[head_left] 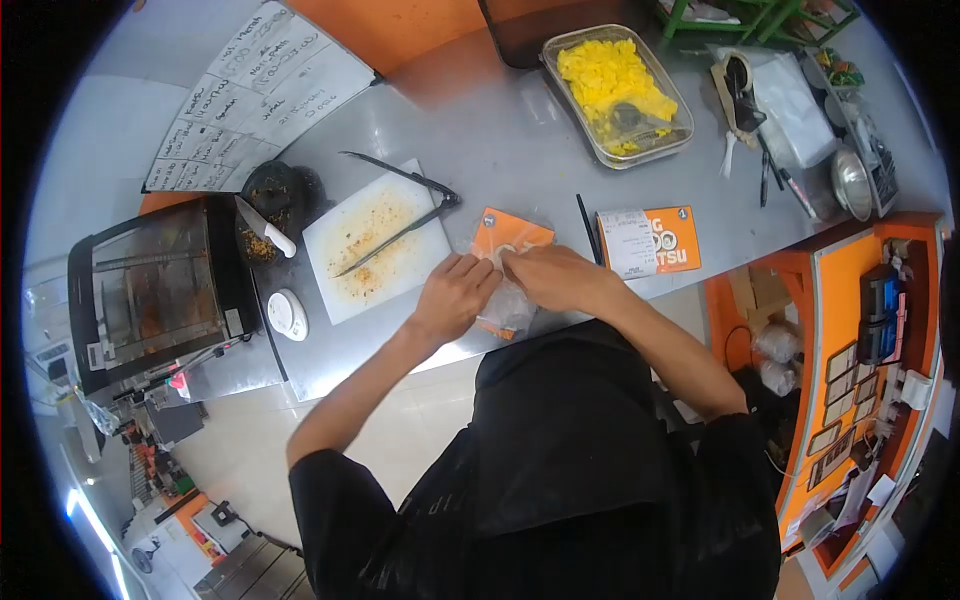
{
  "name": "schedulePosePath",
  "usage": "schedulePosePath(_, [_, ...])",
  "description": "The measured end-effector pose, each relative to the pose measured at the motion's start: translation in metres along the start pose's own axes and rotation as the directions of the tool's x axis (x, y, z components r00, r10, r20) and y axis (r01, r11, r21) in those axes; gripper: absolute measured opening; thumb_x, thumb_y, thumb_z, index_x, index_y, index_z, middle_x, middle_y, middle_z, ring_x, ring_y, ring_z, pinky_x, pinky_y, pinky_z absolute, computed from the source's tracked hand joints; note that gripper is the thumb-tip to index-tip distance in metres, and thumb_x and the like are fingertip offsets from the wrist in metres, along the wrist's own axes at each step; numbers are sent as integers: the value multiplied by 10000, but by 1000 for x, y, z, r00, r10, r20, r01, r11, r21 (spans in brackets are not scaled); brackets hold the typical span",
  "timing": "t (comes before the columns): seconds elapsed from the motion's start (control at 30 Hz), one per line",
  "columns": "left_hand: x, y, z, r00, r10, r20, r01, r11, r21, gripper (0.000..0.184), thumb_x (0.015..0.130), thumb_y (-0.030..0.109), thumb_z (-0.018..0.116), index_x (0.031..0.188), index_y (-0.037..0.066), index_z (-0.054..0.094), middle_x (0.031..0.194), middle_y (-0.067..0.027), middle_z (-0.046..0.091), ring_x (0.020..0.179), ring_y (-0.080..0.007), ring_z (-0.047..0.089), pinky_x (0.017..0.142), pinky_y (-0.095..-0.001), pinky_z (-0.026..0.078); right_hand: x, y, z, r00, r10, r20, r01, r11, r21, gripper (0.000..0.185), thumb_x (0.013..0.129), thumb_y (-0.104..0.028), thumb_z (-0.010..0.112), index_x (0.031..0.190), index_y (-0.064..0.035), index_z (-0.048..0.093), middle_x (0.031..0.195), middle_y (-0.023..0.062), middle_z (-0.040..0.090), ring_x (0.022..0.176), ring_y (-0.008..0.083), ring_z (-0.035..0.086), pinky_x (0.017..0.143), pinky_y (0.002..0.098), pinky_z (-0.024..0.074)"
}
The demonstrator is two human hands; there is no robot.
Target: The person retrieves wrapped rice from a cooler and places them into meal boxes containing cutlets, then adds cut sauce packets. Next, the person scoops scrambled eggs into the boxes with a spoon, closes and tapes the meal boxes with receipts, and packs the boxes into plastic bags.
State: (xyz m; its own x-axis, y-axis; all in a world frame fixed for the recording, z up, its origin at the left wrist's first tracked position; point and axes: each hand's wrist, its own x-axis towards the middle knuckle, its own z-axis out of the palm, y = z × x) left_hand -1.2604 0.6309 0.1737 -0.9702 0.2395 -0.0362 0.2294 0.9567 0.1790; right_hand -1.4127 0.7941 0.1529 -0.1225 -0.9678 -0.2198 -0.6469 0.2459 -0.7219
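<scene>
An orange box in a clear plastic bag (512,228) lies at the counter's front edge. My left hand (456,292) is closed on the gathered plastic from the left side. From the right, my right hand (553,277) pinches the same plastic, and the two hands nearly meet over the box. My fingertips partly cover the bag's bunched top. Just right of my hands sits a second orange box (680,240) with a printed white receipt (627,243) on it. A thin black stick (587,228) lies between the two boxes.
Black tongs (400,232) rest on a crumb-strewn white cutting board (340,222). A knife (268,228) lies across a dark bowl (272,195), near a round white scale (287,315). Behind stands a tray of yellow food (690,130). A tape dispenser (738,92) and metal bowl (851,184) are at right.
</scene>
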Motion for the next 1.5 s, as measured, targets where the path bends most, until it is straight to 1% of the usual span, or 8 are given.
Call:
schedulePosePath(0.1, [8,-3,-15,975,198,-100,-189,978,93,408,697,9,682,1104,37,670,1113,-78,646,1126,-261,622,828,-373,582,11,-6,-16,992,21,128,-10,996,-93,195,890,-51,562,1018,19,690,971,228,727,928,375,721,806,483,556])
schedulePosePath(0.4, [6,-12,-12,994,52,100,-46,997,-67,407,694,-48,687,1095,19,659,1226,-109,631,1189,-302,613,883,-377,592,20,-9,-37,989,-71,133,97,974,-205,153,909,-86,588,990,-19,700,953,187,735,904,354,716,802,456,552])
schedulePosePath(0.8, [38,-2,-40,953,-279,117,302,905,-299,340,687,-52,704,1027,-55,693,956,-224,710,903,-410,696,822,-431,561,6,24,22,881,-65,-469,130,986,108,173,883,-118,662,1028,-25,650,988,166,705,925,364,693,801,450,544])
schedulePosePath(0.9, [42,-12,-48,850,-459,258,526,762,-379,336,724,-25,704,1056,-69,715,962,-259,721,860,-392,719,808,-388,557,-12,3,33,822,111,-559,116,928,355,261,859,-139,707,1084,-38,621,942,157,667,887,335,685,798,429,550])
schedulePosePath(1.17, [30,-19,-29,658,-632,410,647,196,-737,220,826,90,807,997,-28,734,1005,-135,761,904,-175,708,843,-317,545,3,-2,87,613,-229,-757,323,946,-25,332,814,-150,790,1112,-76,664,1021,80,654,929,264,677,751,365,570])
schedulePosePath(1.27, [21,-4,-19,628,-712,313,563,138,-815,165,847,70,794,964,-19,718,1017,-130,758,919,-180,704,854,-326,544,7,1,78,525,24,-851,363,898,250,246,858,-91,780,1079,-71,673,995,98,693,899,220,720,732,332,582])
schedulePosePath(1.37, [15,12,-5,590,-781,207,505,156,-849,144,869,73,785,944,-21,707,1027,-135,758,928,-179,704,868,-331,544,3,-9,69,737,468,-488,204,535,820,214,891,-37,769,1074,-27,658,968,127,718,862,188,745,726,318,609])
schedulePosePath(1.5, [11,22,9,538,-836,106,404,145,-903,160,879,92,789,941,-29,706,1040,-148,762,953,-186,709,885,-332,542,10,-14,69,686,624,-375,310,215,926,207,889,1,765,1048,40,639,964,156,725,864,185,743,740,306,633])
